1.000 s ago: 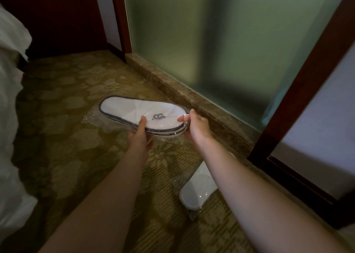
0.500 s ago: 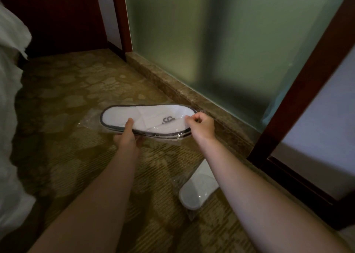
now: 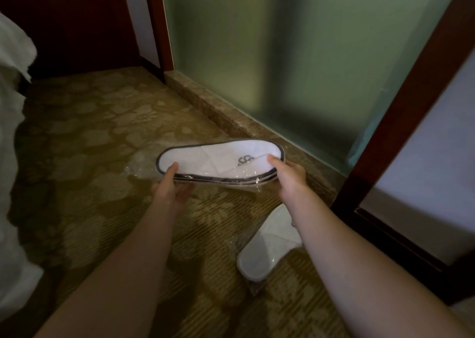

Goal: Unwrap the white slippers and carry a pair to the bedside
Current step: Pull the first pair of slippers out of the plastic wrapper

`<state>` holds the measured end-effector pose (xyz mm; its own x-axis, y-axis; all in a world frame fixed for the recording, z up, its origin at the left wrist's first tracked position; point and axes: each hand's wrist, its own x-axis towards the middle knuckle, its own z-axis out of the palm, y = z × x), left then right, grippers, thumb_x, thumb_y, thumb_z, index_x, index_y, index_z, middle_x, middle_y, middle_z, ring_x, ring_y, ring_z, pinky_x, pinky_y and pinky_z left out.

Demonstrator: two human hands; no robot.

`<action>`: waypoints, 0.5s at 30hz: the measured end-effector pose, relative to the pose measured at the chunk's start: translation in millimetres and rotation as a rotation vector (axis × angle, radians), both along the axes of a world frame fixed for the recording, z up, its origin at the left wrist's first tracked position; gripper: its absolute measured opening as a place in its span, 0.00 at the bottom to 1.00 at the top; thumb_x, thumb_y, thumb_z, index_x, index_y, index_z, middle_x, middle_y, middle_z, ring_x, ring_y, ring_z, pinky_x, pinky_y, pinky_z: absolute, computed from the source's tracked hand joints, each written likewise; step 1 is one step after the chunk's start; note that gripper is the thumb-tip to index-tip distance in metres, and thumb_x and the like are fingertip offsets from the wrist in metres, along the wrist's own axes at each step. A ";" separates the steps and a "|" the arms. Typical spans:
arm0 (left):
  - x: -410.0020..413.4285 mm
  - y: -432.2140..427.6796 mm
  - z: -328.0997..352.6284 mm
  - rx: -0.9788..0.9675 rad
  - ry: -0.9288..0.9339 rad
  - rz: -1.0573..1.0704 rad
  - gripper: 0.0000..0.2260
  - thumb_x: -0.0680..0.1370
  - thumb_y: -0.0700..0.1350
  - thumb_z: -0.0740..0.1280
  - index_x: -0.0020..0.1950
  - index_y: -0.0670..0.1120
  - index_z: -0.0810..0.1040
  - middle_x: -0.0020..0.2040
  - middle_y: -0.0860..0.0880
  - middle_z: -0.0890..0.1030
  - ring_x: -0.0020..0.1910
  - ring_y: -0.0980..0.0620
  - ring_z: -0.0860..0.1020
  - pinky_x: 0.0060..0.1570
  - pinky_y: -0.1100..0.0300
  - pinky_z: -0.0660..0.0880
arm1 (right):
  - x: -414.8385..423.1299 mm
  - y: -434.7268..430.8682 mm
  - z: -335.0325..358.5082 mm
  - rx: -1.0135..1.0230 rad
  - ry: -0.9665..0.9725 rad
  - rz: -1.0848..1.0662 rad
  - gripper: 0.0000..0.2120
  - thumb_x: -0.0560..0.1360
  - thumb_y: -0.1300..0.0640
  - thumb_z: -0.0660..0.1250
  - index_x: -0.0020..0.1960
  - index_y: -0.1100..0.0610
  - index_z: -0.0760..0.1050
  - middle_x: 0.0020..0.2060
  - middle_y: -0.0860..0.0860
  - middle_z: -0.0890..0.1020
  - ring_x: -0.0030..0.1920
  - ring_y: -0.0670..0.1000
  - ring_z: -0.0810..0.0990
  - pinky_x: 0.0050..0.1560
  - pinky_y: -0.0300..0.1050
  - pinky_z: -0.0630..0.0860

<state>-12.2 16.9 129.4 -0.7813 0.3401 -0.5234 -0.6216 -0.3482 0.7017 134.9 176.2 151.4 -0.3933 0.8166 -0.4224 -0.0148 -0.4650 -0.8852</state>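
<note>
Left hand (image 3: 171,187) and right hand (image 3: 290,177) pinching opposite ends of wrapped slipper pair (image 3: 218,161), frame centre. Likely light, floppy; film (image 3: 144,169) slick. Best gripped at stitched rims.

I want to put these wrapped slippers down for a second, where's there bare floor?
Widest bare carpet lies ahead and left, between the white bedding and the stone threshold. It is crowded lower right: a second wrapped pair lies on the floor under your right forearm, close to the dark wooden door frame.

matt cloth slippers (image 3: 205,161), glossy plastic wrap (image 3: 246,181)
</note>
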 end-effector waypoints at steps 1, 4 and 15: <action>-2.9 -1.9 0.3 -0.005 0.006 0.005 0.23 0.75 0.47 0.68 0.67 0.41 0.70 0.60 0.42 0.78 0.43 0.47 0.80 0.33 0.54 0.82 | 3.8 3.5 -1.5 -0.009 0.006 -0.008 0.16 0.70 0.59 0.72 0.57 0.60 0.76 0.56 0.60 0.81 0.54 0.59 0.80 0.60 0.58 0.76; -11.4 -9.3 -0.8 -0.081 0.073 -0.071 0.16 0.76 0.53 0.65 0.59 0.44 0.77 0.57 0.44 0.80 0.41 0.50 0.79 0.25 0.62 0.78 | 16.6 15.6 -6.5 -0.026 0.033 -0.040 0.14 0.72 0.56 0.70 0.56 0.58 0.74 0.56 0.61 0.80 0.52 0.60 0.81 0.57 0.60 0.77; -20.8 -14.1 -21.1 -0.417 0.175 -0.263 0.18 0.74 0.53 0.68 0.59 0.44 0.77 0.59 0.43 0.80 0.48 0.46 0.80 0.35 0.54 0.78 | 53.0 40.2 -24.7 -0.045 0.052 -0.170 0.21 0.74 0.53 0.68 0.65 0.56 0.71 0.58 0.60 0.79 0.52 0.61 0.80 0.54 0.61 0.78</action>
<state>-33.0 2.8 108.3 -0.7856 0.3271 -0.5252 -0.5111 0.1353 0.8488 187.8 216.4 126.7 -0.2734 0.8541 -0.4425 -0.1418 -0.4908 -0.8597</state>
